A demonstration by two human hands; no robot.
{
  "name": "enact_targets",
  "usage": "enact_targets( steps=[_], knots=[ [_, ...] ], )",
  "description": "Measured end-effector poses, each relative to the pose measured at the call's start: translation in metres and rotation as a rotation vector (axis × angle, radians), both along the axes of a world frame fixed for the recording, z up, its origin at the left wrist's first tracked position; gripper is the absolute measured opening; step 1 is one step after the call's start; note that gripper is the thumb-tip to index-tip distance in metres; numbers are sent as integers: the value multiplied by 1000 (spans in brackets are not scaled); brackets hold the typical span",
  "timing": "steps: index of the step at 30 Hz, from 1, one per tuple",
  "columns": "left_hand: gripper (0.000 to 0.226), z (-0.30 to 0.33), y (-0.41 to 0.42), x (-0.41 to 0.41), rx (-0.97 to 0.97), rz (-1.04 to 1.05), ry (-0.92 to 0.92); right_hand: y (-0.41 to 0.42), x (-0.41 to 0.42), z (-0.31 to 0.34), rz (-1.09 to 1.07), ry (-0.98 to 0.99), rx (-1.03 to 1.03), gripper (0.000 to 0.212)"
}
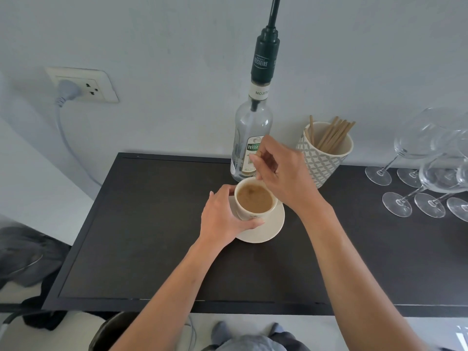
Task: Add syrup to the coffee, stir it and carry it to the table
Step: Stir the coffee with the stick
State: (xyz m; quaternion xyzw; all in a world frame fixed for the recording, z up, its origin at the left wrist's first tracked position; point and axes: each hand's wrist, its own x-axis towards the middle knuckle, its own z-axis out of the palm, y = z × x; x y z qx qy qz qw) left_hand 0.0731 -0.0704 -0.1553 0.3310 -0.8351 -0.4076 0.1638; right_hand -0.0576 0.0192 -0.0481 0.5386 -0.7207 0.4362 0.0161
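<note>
A cream cup of light-brown coffee stands on a cream saucer on the dark counter. My left hand wraps around the cup's left side. My right hand hovers over the cup's far rim, pinching a thin wooden stir stick that dips into the coffee; most of the stick is hidden by my fingers. Just behind the cup, against the wall, is a clear syrup bottle with a tall dark-green pump on top.
A patterned cup full of wooden stir sticks stands right of the bottle. Several wine glasses crowd the counter's right end. A wall socket with a grey plug is at upper left. The counter's front edge runs below my forearms.
</note>
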Motion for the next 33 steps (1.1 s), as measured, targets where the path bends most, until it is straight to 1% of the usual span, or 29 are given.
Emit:
enact_targets(
  steps=[1,5,7,9,12,16,20,24,27,28,31,33],
  knots=[
    [90,0,0,0,1,3,4,0,-1,1,-7,20,0,21],
    [91,0,0,0,0,-1,-16,0,3,0,68,-68,13,21],
    [89,0,0,0,4,-1,-12,0,3,0,24,-22,-1,22],
    [87,0,1,1,8,2,-3,0,2,0,28,8,22,22],
    [90,0,0,1,16,-3,-26,0,7,-1,85,-70,39,21],
    [85,1,1,1,9,-1,-6,1,3,2,-12,15,16,21],
    [87,1,0,0,-2,-4,-11,2,6,2,65,-78,53,20],
    [84,1,0,1,6,-1,15,2,2,4,-11,25,20,21],
    [85,1,0,1,7,-5,5,3,6,4,66,-60,62,21],
    [86,1,0,1,8,-6,0,2,7,3,51,-62,53,20],
    [85,2,1,1,16,-2,10,1,4,4,-30,27,24,21],
    [86,2,1,1,19,-3,10,1,5,4,18,-20,46,21]
  ],
)
